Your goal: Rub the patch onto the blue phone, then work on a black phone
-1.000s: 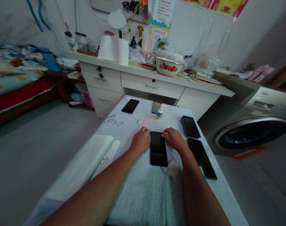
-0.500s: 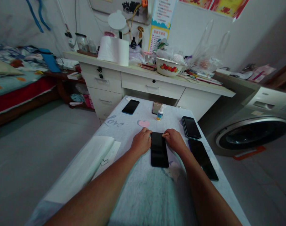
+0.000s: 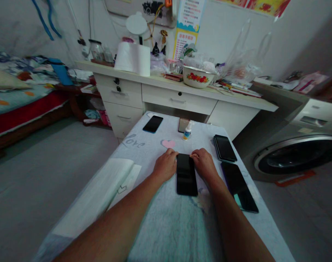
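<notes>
A black phone (image 3: pixel 186 174) lies screen-up on the cloth-covered table (image 3: pixel 160 218) in front of me. My left hand (image 3: pixel 165 165) rests with curled fingers against the phone's upper left edge. At the phone's upper right corner, my right hand (image 3: pixel 205 163) pinches something small and pale that I cannot make out. Both forearms reach in from the bottom of the view.
More phones lie about: two at the right (image 3: pixel 225 148) (image 3: pixel 239 186), one far left (image 3: pixel 153 124), one at the far edge (image 3: pixel 182 124). A small dropper bottle (image 3: pixel 187 131) and pink heart (image 3: pixel 168 143) sit beyond my hands. White sheets (image 3: pixel 106 185) lie left. Desk (image 3: pixel 177 98) ahead, washing machine (image 3: pixel 297 156) right.
Both hands stay at the phone's top edge. The view has shifted slightly; nothing has visibly been picked up or let go.
</notes>
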Tool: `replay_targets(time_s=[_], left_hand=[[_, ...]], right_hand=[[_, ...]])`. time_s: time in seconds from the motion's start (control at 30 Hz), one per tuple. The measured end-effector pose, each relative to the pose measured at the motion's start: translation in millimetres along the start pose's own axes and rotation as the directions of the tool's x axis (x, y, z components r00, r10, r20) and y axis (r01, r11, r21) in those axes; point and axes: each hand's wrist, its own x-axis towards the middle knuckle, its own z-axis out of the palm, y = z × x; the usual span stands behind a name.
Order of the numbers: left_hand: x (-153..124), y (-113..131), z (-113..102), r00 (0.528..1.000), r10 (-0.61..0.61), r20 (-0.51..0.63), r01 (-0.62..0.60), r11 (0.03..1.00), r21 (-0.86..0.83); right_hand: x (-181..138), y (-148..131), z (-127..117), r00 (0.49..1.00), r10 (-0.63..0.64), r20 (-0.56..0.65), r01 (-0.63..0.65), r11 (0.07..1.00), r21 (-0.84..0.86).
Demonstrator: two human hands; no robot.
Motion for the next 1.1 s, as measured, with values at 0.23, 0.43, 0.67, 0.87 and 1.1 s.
replay_targets(time_s=[0.23,0.43,0.67,0.87,1.1], left_hand=[[0.6,1.3,-0.3,1.0,-0.01,-0.007,0.01,1.0,-0.013],[0.0,2.7,0.6,0.996,-0.064,-0.062,0.06,0.996,-0.062],[-0.6,1.7,0.7,0.997,-0.045,-0.063,0.041,0.997,-0.065],[0.3,-0.1,3.0,0.998,-0.044,-0.055,0.041,0.998,-0.042],[0.3,3.4,-1.3,0.998,-0.057,-0.035,0.056,0.998,-0.023]], right_hand=[[-9.6,1.8,-22.2,0.97,-0.116,0.211,0.111,0.993,0.037],[-7.8,4.4,-18.0,0.977,-0.098,0.19,0.086,0.994,0.069],[1.3,0.7,-0.3,0.999,-0.037,0.036,0.036,0.999,0.01],[9.5,-8.9,11.1,0.997,-0.08,0.016,0.081,0.997,-0.013],[12.0,-22.4,17.5,0.989,-0.145,0.032,0.145,0.989,-0.003]])
